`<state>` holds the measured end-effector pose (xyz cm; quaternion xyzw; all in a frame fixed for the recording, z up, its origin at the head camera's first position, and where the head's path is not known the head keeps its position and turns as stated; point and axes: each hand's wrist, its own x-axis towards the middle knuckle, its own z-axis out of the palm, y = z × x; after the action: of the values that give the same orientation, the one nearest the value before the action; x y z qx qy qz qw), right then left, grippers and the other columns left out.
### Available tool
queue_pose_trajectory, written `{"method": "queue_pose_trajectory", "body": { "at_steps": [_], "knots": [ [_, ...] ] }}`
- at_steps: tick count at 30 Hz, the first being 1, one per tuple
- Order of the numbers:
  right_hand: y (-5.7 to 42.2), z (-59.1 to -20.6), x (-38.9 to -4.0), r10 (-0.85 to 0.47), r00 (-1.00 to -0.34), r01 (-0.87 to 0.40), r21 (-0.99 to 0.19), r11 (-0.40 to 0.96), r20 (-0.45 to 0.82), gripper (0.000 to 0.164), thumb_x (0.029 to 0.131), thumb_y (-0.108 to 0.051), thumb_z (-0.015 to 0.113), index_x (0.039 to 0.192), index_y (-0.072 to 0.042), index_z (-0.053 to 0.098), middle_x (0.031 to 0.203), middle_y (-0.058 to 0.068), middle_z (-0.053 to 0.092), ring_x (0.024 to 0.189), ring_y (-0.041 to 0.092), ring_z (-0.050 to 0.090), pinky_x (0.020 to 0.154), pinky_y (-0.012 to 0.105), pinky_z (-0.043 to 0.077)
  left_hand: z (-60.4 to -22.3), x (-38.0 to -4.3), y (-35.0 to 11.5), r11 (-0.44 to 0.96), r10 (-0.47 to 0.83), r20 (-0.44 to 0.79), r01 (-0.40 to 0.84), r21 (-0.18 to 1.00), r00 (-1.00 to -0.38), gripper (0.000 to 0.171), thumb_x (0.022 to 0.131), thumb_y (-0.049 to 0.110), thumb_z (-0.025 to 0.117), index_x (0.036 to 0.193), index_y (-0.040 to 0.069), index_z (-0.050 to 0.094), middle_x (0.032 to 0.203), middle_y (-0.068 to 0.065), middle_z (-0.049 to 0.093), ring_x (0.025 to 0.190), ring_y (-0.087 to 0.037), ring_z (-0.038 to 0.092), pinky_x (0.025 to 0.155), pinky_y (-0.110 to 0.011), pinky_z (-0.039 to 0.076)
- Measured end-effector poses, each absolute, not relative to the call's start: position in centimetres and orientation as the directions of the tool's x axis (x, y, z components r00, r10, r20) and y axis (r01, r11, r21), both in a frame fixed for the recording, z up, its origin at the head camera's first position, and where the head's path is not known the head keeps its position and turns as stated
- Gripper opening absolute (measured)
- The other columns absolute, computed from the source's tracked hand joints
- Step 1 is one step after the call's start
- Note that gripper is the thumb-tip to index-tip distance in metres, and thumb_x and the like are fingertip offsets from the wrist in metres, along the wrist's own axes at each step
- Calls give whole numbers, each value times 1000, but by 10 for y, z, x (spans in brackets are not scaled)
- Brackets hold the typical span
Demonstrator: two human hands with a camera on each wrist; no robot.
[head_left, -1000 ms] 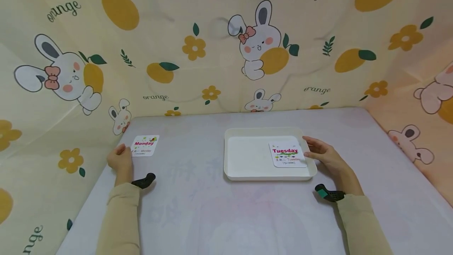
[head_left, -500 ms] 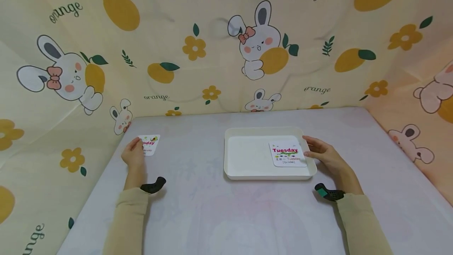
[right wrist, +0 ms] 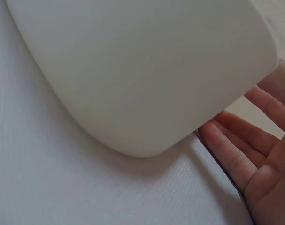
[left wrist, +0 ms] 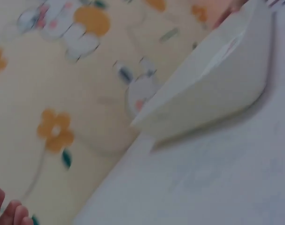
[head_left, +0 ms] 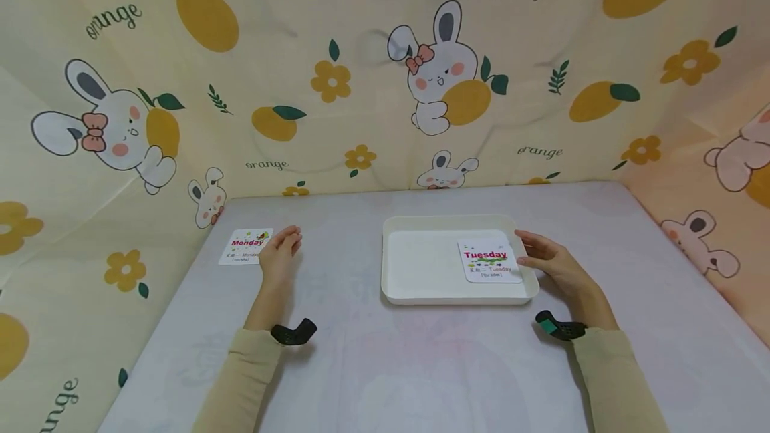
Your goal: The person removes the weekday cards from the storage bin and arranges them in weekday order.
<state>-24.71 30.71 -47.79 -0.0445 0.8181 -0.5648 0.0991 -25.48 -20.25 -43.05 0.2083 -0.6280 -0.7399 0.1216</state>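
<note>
Monday card (head_left: 243,246): lies flat near the bench's left edge, printed side up, words turned toward the person, presumably so it reads easily; its lower right part is hidden behind the left hand.
Left hand (head_left: 279,256): grasps nothing; its lightly bent fingers point away over the card's right side. Whether it touches the card or hovers above it, I cannot tell.
Bench (head_left: 355,366): a pale, smooth top that likely gives thin cards a level rest.
Tray (head_left: 421,266): white, shallow, resting right of the middle, well apart from the Monday card; its raised walls would keep a loose card from sliding off.
Tuesday card (head_left: 490,262): inside the tray at the right, face up and slightly turned, close to the right wall, words likewise toward the person.
Right hand (head_left: 559,269): released, fingers extended to the tray's right rim, thumb apart from them; no card is pinched. Resting there probably steadies the tray.
Right sleeve (head_left: 616,376): beige, behind that hand.
</note>
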Motion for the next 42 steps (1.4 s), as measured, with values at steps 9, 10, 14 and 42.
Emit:
{"method": "queue_pose_trajectory", "body": {
  "at_steps": [9,10,14,42],
  "knots": [
    [307,-479,-247,-187,-976,38,-934,356,-111,71,91,-24,67,151,-11,31,157,26,25,137,39,33,115,68,21,-421,-239,-142,-189,-256,-140,-92,978,-957,29,94,3,56,121,-6,61,107,-4,72,92,-5,68,80,-11,55],
    [307,-479,-248,-185,-976,38,-933,359,-111,71,90,-24,67,151,-11,31,156,26,26,137,38,34,115,67,21,-420,-237,-136,-184,-237,-137,-94,978,-962,29,94,3,56,121,-6,61,111,-8,72,94,-6,69,81,-12,55],
    [308,-479,-247,-174,-977,57,-931,361,-127,71,90,-25,67,150,-12,31,156,26,27,134,31,37,115,68,20,-416,-229,-112,-166,-153,-158,-132,977,-976,28,94,2,53,121,-3,62,124,-18,66,95,-6,68,84,-15,56],
    [310,-480,-247,-196,-974,40,-941,335,-111,72,90,-25,67,151,-11,30,154,29,27,104,-14,44,115,68,19,-437,-221,-13,-120,204,-233,-260,958,-951,35,95,4,51,127,-7,56,127,-22,64,107,-17,69,94,-23,55]
  ]
}}
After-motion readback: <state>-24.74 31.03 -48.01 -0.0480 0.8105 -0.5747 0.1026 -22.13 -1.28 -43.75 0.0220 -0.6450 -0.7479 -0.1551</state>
